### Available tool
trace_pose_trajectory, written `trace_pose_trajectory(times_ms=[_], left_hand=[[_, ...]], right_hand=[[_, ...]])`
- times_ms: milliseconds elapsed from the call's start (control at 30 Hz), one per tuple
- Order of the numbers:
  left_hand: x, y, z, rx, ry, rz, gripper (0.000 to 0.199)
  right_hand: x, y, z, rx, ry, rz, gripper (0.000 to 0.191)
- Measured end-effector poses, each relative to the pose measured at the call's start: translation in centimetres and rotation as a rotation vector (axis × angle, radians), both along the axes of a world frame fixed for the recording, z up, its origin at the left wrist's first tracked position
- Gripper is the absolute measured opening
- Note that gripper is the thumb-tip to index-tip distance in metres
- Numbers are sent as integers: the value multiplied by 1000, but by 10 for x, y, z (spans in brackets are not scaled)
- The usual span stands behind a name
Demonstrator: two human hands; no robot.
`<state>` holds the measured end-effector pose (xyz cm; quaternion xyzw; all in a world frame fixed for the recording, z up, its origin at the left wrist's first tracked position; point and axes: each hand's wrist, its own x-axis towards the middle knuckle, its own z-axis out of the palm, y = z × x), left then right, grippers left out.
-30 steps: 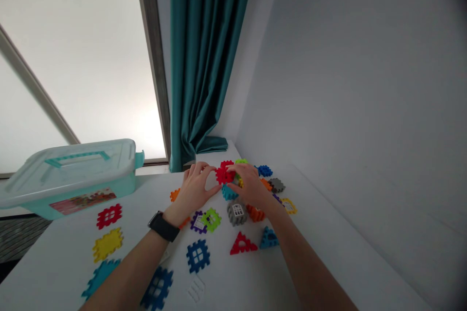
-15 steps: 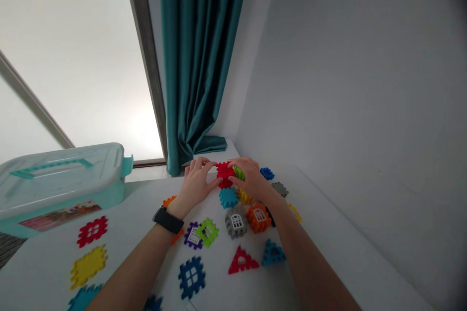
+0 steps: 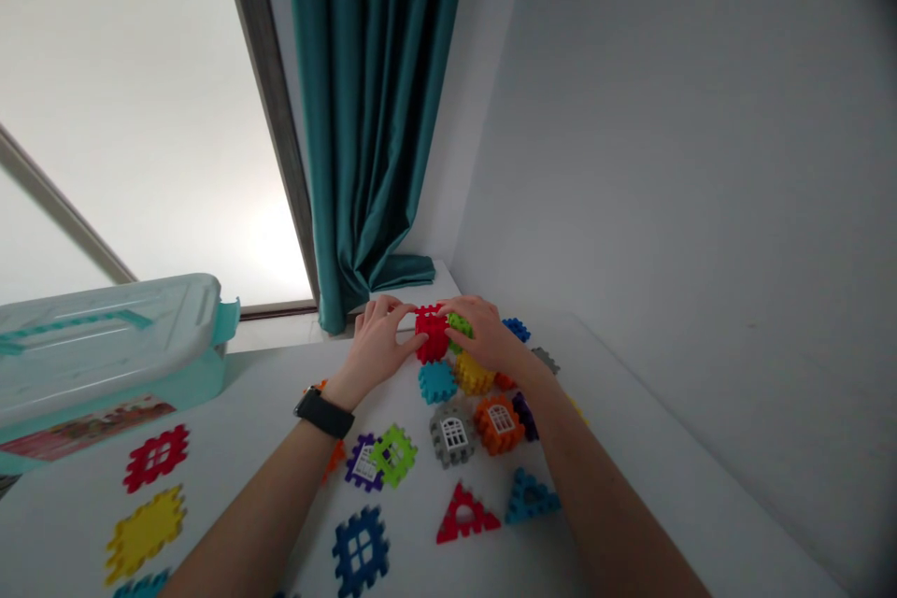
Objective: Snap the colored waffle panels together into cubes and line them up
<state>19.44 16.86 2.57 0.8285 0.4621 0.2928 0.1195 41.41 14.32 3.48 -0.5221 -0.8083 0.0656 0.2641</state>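
Between my two hands is a red toothed block [image 3: 432,336], built of interlocking panels. My left hand [image 3: 379,339] grips its left side with thumb and fingers. On the other side my right hand [image 3: 483,333] pinches the block's right edge. A lime green block [image 3: 460,329] sits right beside it, partly behind my right fingers. Just in front are a light blue block [image 3: 438,381] and a yellow block [image 3: 475,375]. Nearer to me stand a grey block [image 3: 452,435] and an orange block [image 3: 499,424], each with a white window piece.
A teal lidded box [image 3: 112,355] stands at the left. Flat on the white table lie a red panel [image 3: 157,458], a yellow panel [image 3: 146,533], a dark blue panel [image 3: 360,551], a red triangle [image 3: 466,516] and a blue triangle [image 3: 531,496]. A wall borders the right.
The view has shifted slightly, so the box and loose panels sit further left and lower. The red block has tipped a little between my hands, showing more of its front face.
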Motion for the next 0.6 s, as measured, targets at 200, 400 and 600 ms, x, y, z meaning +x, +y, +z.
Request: trace_pose_trajectory(times_ms=[200, 400, 600], left_hand=[[4, 1, -8, 4, -23, 1, 36], [4, 2, -11, -28, -40, 8, 34], [5, 4, -13, -48, -53, 0, 36]], right_hand=[[2, 4, -7, 17, 15, -11, 30], [0, 6, -9, 7, 13, -19, 28], [-1, 5, -6, 3, 37, -6, 27]])
